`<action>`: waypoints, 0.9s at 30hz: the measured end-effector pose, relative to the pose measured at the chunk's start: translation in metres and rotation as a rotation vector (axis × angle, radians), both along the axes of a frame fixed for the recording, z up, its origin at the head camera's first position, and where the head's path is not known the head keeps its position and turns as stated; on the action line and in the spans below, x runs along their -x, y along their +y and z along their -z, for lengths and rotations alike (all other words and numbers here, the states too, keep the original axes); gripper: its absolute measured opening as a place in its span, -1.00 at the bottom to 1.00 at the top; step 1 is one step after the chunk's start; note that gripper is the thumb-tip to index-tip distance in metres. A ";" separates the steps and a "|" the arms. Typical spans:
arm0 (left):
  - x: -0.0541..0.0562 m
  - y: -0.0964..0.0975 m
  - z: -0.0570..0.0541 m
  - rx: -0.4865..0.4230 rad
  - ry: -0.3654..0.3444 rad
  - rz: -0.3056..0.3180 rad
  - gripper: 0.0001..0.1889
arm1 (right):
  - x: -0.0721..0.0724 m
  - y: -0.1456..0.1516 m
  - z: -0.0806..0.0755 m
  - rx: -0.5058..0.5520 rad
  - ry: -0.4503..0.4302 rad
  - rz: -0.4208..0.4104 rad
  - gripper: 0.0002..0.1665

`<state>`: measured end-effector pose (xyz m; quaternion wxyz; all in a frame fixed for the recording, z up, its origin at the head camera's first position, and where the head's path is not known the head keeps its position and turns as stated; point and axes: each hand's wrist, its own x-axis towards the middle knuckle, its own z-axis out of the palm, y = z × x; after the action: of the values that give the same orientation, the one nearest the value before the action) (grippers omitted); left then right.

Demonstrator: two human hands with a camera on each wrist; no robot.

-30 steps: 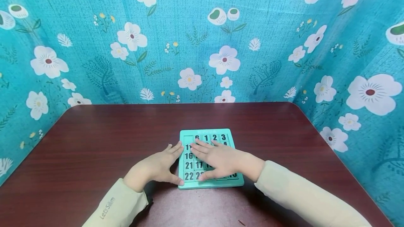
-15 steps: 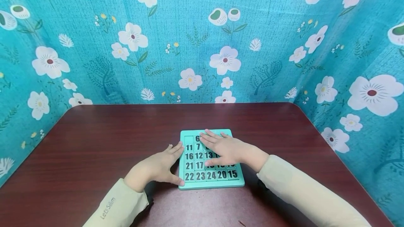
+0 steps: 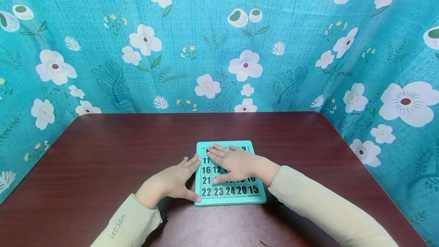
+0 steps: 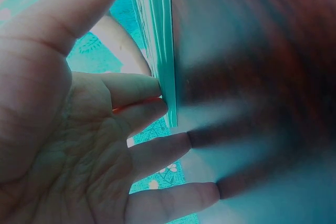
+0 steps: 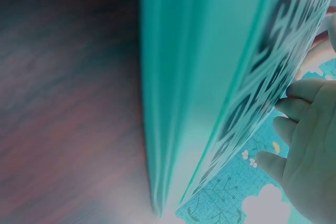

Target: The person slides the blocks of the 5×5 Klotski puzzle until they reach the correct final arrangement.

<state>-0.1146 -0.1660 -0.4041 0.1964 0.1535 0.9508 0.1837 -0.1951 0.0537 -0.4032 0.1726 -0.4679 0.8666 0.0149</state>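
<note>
A teal sliding number puzzle [image 3: 230,202] lies flat on the table, its square tiles [image 3: 218,191] printed with black numbers. My left hand [image 3: 170,182] rests along its left side, with the thumb at the lower left corner and two fingertips at the edge higher up. In the left wrist view the fingers [image 4: 157,153] are spread and fairly straight beside the puzzle's side wall [image 4: 165,51]. My right hand [image 3: 240,165] lies over the upper tiles, fingers extended towards the top left tile. It hides much of the upper and middle rows. The right wrist view shows its fingertips [image 5: 294,90] close over the number face.
The dark red-brown table [image 3: 130,140] extends around the puzzle. A blue floral curtain [image 3: 192,33] hangs behind the table and along its sides. A small brown mark [image 3: 263,242] shows near the front of the table.
My right hand moved right and slightly up, then back left across the upper rows. The bare top left slot now shows part of a number beside the fingertips. My left hand stayed put.
</note>
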 end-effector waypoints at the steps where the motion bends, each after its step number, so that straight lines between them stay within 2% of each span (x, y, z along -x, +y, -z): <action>1: 0.000 0.000 0.000 0.000 -0.004 -0.001 0.17 | -0.001 -0.002 0.000 -0.003 -0.001 -0.004 0.07; 8: 0.000 0.001 0.001 -0.009 -0.010 0.001 0.17 | -0.001 -0.006 0.002 -0.018 0.000 -0.009 0.08; 21: -0.001 0.001 0.000 -0.015 -0.002 -0.013 0.18 | 0.008 0.041 -0.002 0.022 0.016 0.064 0.07; 27: -0.002 0.002 0.000 -0.023 -0.009 -0.014 0.18 | 0.008 0.047 0.001 0.018 0.008 0.078 0.07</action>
<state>-0.1129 -0.1639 -0.4039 0.1977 0.1481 0.9488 0.1970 -0.2030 0.1010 -0.4040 0.1652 -0.4351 0.8851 0.0022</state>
